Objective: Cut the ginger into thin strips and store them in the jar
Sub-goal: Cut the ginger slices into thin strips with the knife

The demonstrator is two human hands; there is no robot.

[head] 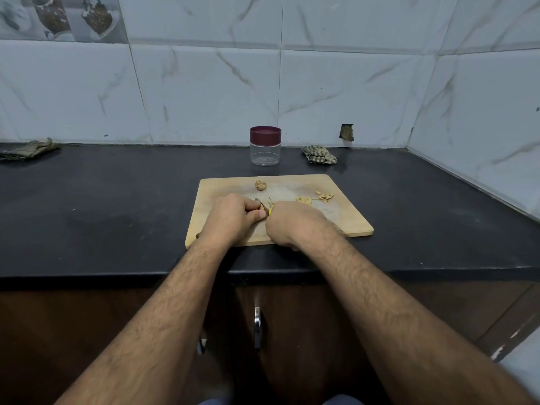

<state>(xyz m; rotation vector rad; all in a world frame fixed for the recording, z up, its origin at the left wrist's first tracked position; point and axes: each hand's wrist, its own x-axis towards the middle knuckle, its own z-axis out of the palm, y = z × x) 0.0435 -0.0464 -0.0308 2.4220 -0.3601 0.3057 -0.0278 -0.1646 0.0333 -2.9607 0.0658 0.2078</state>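
The left hand (pixel 230 219) hides most of the knife (pixel 261 205) — only a bit of blade shows. The right hand (pixel 292 225) covers the ginger (pixel 271 211) being cut (a yellow sliver peeks out). Both elbows are cut off by the bottom edge.

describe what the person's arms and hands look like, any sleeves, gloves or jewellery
Both forearms are bare and hairy, with no sleeves in view. The left hand and right hand wear no gloves, and no rings, watch or bracelets show.
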